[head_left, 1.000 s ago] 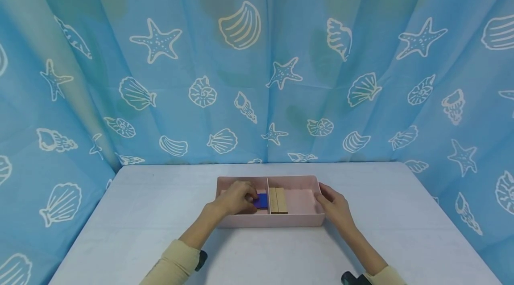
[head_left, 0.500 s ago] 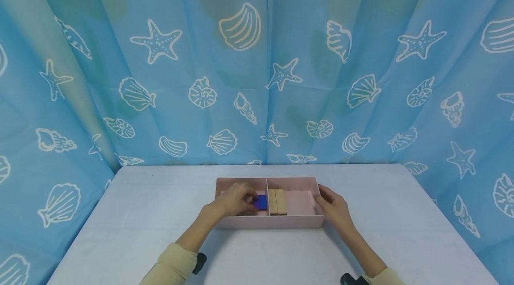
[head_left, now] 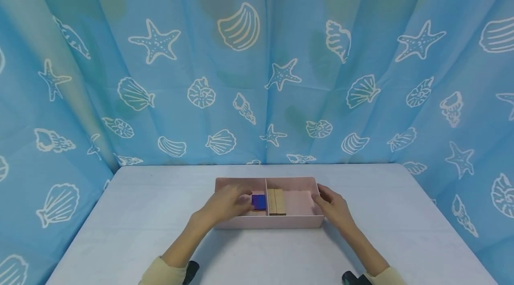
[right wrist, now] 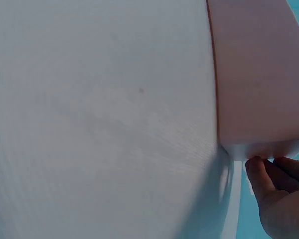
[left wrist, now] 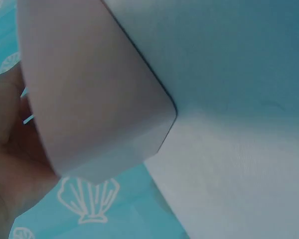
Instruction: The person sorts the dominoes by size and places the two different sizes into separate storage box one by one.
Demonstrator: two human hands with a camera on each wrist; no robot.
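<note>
A pink two-compartment box point(head_left: 295, 222) sits on the table in the head view. My left hand point(head_left: 225, 204) is over its left compartment, fingers loosely bent and apart, just left of small blue blocks point(head_left: 259, 202); nothing shows between the fingertips. Two pale wooden blocks point(head_left: 276, 201) lie side by side against the divider, in the right compartment. At the box's right end, my right hand point(head_left: 335, 207) grips the end wall, thumb at the rim. In the left wrist view my left hand point(left wrist: 12, 154) is partly behind the box wall. The right wrist view shows my right hand point(right wrist: 284, 199) touching the box end.
A white cloth covers the table point(head_left: 273, 258). Behind it and along both sides hangs a blue curtain point(head_left: 257, 97) with shell and starfish prints. The box divider point(head_left: 266, 196) stands between the blue and wooden blocks.
My left hand has drawn back slightly to the left from the blue blocks, leaving more of them visible. My right hand stays at the box's right end.
</note>
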